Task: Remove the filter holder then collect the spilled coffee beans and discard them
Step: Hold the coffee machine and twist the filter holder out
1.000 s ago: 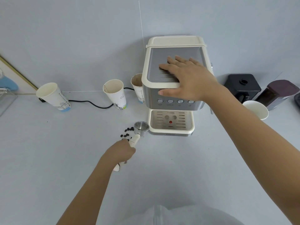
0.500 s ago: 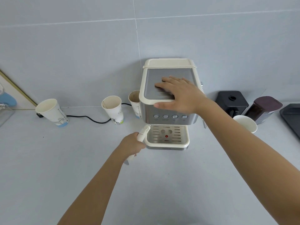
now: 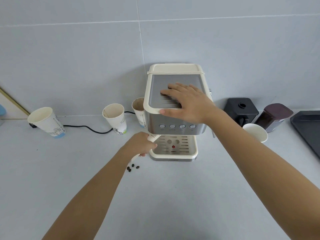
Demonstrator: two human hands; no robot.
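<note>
Left hand (image 3: 141, 144) grips the filter holder handle (image 3: 153, 138); its basket hides under the espresso machine (image 3: 174, 101), right hand (image 3: 187, 101) flat atop; 3 coffee beans (image 3: 133, 167) on open counter (image 3: 173, 196).

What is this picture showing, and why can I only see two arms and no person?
The camera sits on the person's head and looks down, so you see only their arms reaching forward. The cream and silver box is a coffee machine standing on a grey counter against the wall. The right hand lies flat on top of the machine, probably to keep it steady. The left hand grips the cream handle of the filter holder, whose far end goes under the front of the machine. Just below that hand lie a few spilled coffee beans. Three paper cups stand left of the machine. On the right are a white cup, a black box, a dark jar and a dark tray.
</note>
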